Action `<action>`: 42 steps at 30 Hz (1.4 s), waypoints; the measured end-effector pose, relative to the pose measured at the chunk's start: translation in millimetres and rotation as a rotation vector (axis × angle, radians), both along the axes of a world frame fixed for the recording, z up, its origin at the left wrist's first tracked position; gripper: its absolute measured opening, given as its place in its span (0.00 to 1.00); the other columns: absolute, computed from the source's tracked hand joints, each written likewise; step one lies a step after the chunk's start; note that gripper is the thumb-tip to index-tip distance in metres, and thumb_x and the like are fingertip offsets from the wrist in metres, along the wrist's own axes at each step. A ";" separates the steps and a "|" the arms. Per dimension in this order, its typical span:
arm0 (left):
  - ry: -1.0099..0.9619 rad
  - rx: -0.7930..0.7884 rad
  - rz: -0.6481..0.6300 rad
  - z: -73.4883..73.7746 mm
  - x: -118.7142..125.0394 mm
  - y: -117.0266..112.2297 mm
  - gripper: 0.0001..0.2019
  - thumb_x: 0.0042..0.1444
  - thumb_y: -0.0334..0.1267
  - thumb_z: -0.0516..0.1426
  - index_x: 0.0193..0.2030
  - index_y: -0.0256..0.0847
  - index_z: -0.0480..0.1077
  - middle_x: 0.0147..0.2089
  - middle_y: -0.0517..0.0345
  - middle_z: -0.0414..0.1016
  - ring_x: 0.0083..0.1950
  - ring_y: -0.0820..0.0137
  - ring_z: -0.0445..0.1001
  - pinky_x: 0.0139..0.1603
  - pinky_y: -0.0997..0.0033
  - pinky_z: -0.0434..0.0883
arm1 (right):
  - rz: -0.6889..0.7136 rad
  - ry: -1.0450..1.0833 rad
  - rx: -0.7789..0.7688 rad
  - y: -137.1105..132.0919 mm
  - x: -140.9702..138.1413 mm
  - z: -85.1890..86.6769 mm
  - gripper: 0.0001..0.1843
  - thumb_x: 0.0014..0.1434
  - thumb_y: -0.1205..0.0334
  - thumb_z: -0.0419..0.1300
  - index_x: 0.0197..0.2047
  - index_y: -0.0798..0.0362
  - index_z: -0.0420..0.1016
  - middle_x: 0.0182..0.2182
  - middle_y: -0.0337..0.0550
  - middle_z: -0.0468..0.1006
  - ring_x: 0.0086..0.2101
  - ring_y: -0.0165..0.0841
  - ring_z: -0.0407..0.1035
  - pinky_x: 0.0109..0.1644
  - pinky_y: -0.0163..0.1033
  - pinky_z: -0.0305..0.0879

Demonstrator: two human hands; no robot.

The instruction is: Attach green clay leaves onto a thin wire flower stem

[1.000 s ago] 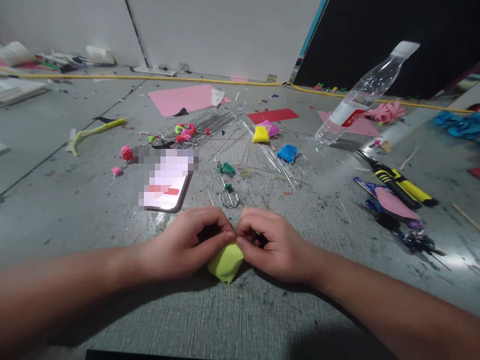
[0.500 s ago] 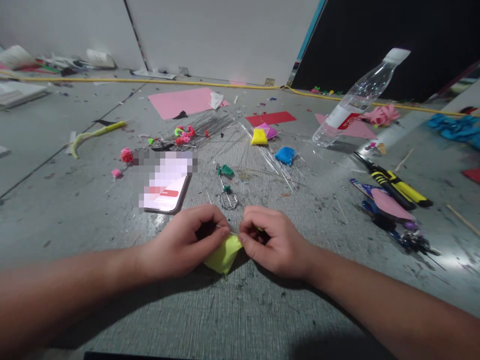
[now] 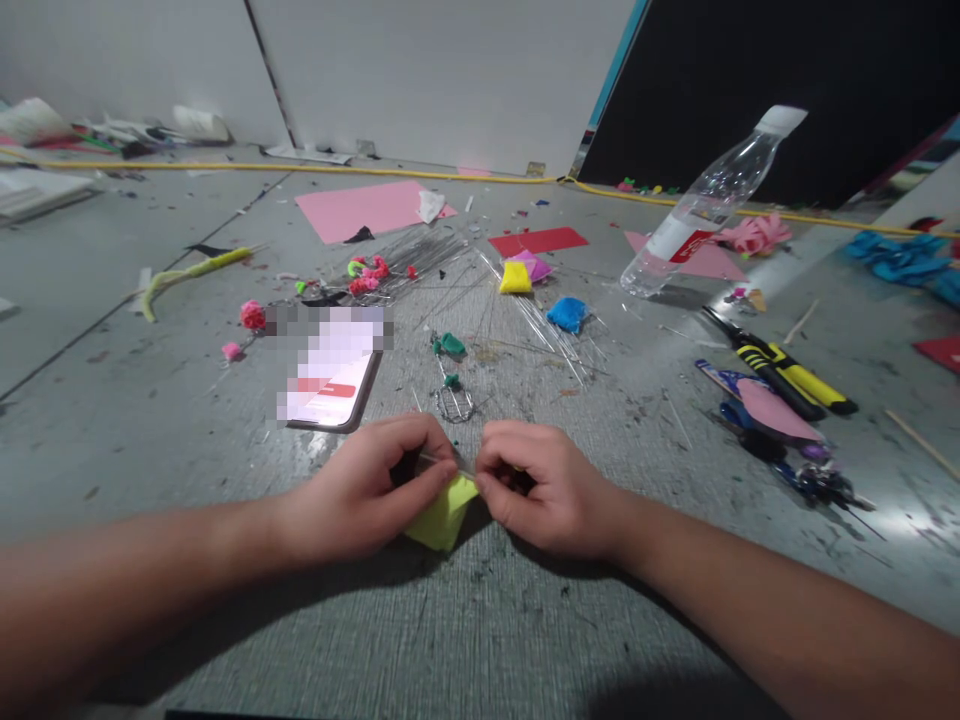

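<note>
Low in the middle of the head view, a small yellow-green clay packet [image 3: 442, 518] hangs between my two hands, just over the grey surface. My left hand [image 3: 397, 480] pinches its upper edge between thumb and fingers. At the packet's upper right corner, my right hand [image 3: 536, 488] is closed in a pinch, fingers curled. A clear strip of the edge shows between the fingertips. Just beyond the hands lies a twisted wire loop [image 3: 455, 403] with green clay [image 3: 451, 344] on its stem. Left of that, a phone [image 3: 334, 380] with a lit screen lies flat.
Yellow [image 3: 516, 278], purple [image 3: 536, 266] and blue packets [image 3: 568, 314] lie among loose wires [image 3: 544, 330]. A plastic bottle [image 3: 705, 215] stands at the right, behind black-and-yellow pliers [image 3: 787, 370]. Pink paper [image 3: 352, 210] and a yellow cable [image 3: 300, 167] lie farther back.
Both hands stay at the packet with nearly the same grip. A little more of the clear edge shows between the fingertips. The whole view has shifted slightly.
</note>
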State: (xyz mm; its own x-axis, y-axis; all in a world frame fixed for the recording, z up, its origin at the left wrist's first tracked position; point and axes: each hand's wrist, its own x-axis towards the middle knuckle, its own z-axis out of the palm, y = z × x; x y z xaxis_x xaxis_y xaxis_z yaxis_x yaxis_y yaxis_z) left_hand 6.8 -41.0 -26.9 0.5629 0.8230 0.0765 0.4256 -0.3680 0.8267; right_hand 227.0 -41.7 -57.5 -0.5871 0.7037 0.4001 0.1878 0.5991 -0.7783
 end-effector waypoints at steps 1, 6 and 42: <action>0.007 -0.002 -0.002 0.0 0.2 0.2 0.07 0.63 0.39 0.56 0.33 0.41 0.70 0.32 0.58 0.74 0.33 0.70 0.70 0.34 0.69 0.70 | 0.007 -0.003 -0.001 0.3 0.0 0.1 0.09 0.59 0.71 0.59 0.29 0.51 0.65 0.26 0.34 0.65 0.27 0.27 0.61 0.31 0.35 0.58; 0.002 -0.043 0.049 -0.4 0.5 0.3 0.08 0.62 0.40 0.57 0.32 0.41 0.69 0.30 0.59 0.73 0.32 0.71 0.69 0.32 0.71 0.68 | 0.045 -0.021 -0.030 1.3 0.4 3.6 0.10 0.64 0.68 0.58 0.30 0.51 0.65 0.27 0.35 0.65 0.27 0.28 0.61 0.31 0.36 0.58; -0.088 -0.089 0.128 -7.4 -1.5 -2.8 0.09 0.65 0.44 0.56 0.42 0.41 0.69 0.33 0.60 0.70 0.33 0.71 0.67 0.33 0.68 0.68 | -0.711 0.518 -0.289 66.2 35.3 -8.2 0.18 0.60 0.48 0.66 0.46 0.51 0.76 0.32 0.41 0.79 0.25 0.29 0.71 0.26 0.36 0.65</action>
